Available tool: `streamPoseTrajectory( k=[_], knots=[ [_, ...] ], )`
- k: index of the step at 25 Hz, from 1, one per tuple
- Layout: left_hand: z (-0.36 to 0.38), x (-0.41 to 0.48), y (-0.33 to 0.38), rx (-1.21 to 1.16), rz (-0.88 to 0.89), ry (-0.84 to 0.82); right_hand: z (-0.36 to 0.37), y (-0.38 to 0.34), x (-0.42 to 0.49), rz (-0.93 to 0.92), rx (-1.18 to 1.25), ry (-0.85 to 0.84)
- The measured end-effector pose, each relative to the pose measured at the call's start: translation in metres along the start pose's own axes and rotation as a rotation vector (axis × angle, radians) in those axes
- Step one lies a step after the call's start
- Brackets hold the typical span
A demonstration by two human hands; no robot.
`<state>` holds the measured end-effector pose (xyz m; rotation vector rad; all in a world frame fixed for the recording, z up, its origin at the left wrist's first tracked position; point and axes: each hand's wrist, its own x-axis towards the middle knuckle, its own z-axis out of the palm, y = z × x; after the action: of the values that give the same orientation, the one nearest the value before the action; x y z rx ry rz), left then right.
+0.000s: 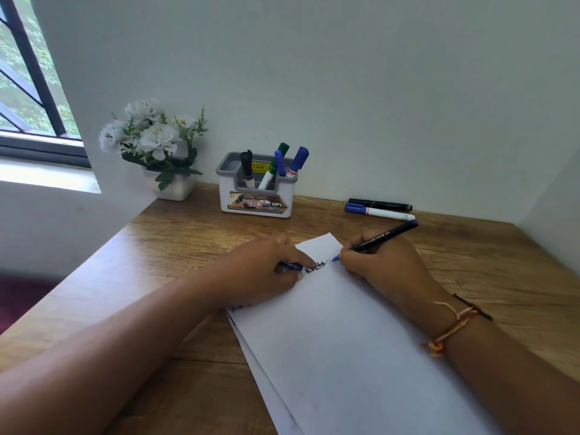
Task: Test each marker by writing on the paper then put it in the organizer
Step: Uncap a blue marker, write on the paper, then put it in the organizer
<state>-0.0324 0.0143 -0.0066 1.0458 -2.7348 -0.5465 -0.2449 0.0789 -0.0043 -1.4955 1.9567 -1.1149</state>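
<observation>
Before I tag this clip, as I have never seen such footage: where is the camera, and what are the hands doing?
No machine here: a person works with bare hands, and the one picture comes from a camera worn on their head, looking forward and down. The right hand grips a slim dark pen with a blue tip, its tip on the white sheet of paper lying on the wooden table. The left hand rests on the paper and pinches a small blue piece, probably the cap. By the wall stands a white and grey plastic organizer holding four markers. Right of it, a black marker and a white marker with a blue cap lie on the table. A white pot of white flowers stands at the left.
</observation>
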Motion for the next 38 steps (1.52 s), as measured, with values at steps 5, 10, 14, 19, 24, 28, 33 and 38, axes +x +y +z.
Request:
streamPoseTrajectory(
  k=[5, 10, 14, 19, 24, 28, 33, 38],
  knots=[
    [-0.002, 0.000, 0.001, 0.015, 0.000, -0.009, 0.001, 0.001, 0.002, 0.029, 0.018, 0.010],
    [-0.001, 0.000, 0.001, 0.009, -0.001, -0.010, 0.001, 0.001, 0.003, 0.031, 0.019, 0.028],
    [-0.001, 0.000, 0.001, 0.011, -0.005, -0.001, 0.000, 0.000, 0.001, 0.036, 0.011, 0.017],
    [0.000, 0.000, 0.001, 0.003, -0.011, 0.009, -0.001, 0.002, 0.003, 0.052, -0.014, 0.064],
    [-0.002, -0.001, 0.002, 0.018, -0.007, -0.009, -0.003, 0.003, 0.005, 0.101, 0.144, 0.070],
    [-0.003, -0.003, -0.001, -0.030, -0.001, 0.070, -0.007, 0.001, 0.003, 0.054, 0.374, 0.087],
    [-0.010, -0.005, 0.008, -0.090, -0.048, 0.284, -0.010, -0.010, -0.006, 0.024, 0.622, -0.016],
    [-0.008, -0.008, 0.009, -0.250, -0.024, 0.409, -0.013, -0.021, -0.021, -0.003, 0.757, -0.150]
  ],
)
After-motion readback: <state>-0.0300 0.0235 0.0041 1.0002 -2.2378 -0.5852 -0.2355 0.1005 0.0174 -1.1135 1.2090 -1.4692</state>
